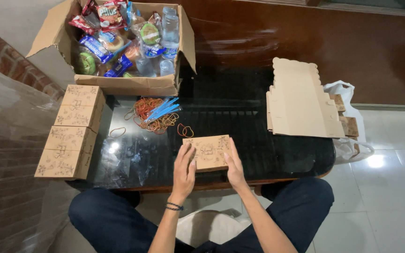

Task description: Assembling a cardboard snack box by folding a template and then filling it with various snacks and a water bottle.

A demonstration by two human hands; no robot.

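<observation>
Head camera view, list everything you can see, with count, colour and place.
Small printed brown cardboard box: one, brown, near table edge, between both hands.
Closed printed cardboard boxes: four, brown, stacked in a row at table's left end.
Large open corrugated carton: one, brown, far left, holding wrapped snacks and water bottles.
Rubber bands: a loose pile, orange and tan, table centre, with blue plastic pieces on top.
Flat unfolded box blanks: a stack, tan, right side.
White plastic bag: one, beyond the right table edge.
Dark glossy table: one, black.
Left hand: flat against box's left side, open grip.
Right hand: flat against box's right side.
</observation>
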